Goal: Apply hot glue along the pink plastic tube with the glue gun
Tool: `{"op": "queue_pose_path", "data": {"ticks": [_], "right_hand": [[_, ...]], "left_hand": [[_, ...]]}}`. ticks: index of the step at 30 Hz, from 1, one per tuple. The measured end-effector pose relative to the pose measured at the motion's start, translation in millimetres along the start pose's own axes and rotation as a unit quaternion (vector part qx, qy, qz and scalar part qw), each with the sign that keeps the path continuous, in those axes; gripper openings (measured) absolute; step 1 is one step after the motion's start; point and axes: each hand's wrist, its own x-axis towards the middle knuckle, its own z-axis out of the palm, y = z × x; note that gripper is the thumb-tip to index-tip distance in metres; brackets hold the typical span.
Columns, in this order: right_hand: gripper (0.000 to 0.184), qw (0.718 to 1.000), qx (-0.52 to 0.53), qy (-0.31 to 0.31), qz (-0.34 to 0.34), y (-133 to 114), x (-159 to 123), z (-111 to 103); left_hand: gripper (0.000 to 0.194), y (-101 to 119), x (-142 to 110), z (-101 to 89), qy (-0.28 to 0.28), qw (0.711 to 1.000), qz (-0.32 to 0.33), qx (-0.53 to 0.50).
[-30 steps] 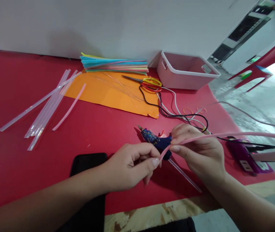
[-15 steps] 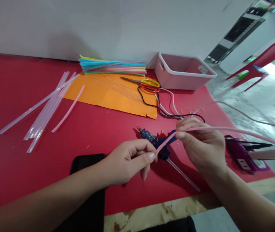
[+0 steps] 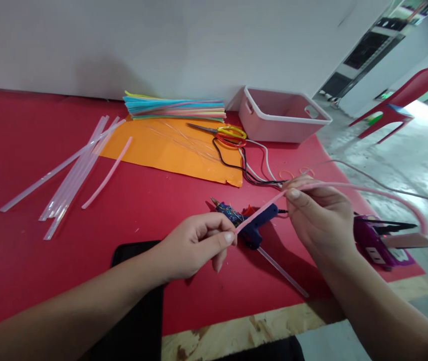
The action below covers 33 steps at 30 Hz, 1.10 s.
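A long pink pipe cleaner (image 3: 262, 208) runs between my two hands. My left hand (image 3: 202, 245) pinches its near end between thumb and fingers. Farther along, my right hand (image 3: 321, 215) is closed on it, and the free length arches out to the right and bends down. Beneath the stretch between the hands lies a dark blue glue gun (image 3: 253, 233) on its side, with a clear glue stick (image 3: 283, 273) poking from its back. A shorter pink pipe cleaner (image 3: 108, 173) rests on the table to the left.
Several glue sticks (image 3: 74, 175) lie at left. Bundled coloured pipe cleaners (image 3: 174, 106) and scissors (image 3: 229, 134) rest on an orange sheet (image 3: 176, 158). Behind are a pink bin (image 3: 281, 125) and cables (image 3: 249, 173). A purple power strip (image 3: 372, 245) sits right; a black phone-like slab (image 3: 139, 311) lies near my left forearm.
My right hand has slid right along the pink pipe cleaner, widening the span between my hands. Its free end now curls down within view. My left hand has shifted slightly left.
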Motion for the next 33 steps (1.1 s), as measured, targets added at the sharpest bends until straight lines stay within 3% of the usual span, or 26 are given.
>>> {"op": "queue_pose_path", "data": {"ticks": [5, 9, 13, 18, 27, 33], "right_hand": [[0.024, 0.998, 0.042, 0.044, 0.023, 10.6, 15.0, -9.4], [0.029, 0.997, 0.018, 0.063, 0.029, 20.3, 28.2, -22.3], [0.03, 0.996, -0.03, 0.073, 0.031, 25.4, 39.6, -32.6], [0.03, 0.995, -0.003, 0.095, 0.031, 25.9, 47.1, -33.5], [0.032, 0.993, -0.032, 0.1, 0.047, 24.2, 58.1, -29.1], [0.032, 0.992, -0.059, 0.108, 0.038, 16.6, 70.6, -39.5]], "left_hand": [[0.017, 2.8, -3.6, 0.5, 0.05, 0.999, -0.001, 0.01], [0.016, 4.2, -7.0, 3.0, 0.089, 0.996, 0.017, -0.014], [0.012, 5.1, -9.5, 4.4, 0.083, 0.996, 0.003, -0.037], [0.01, 7.9, -12.0, 7.7, 0.066, 0.996, -0.006, -0.059], [0.013, 19.2, -18.0, 15.9, 0.123, 0.991, -0.026, -0.039], [0.013, 11.3, -21.7, 21.4, 0.129, 0.99, -0.027, -0.04]]}}
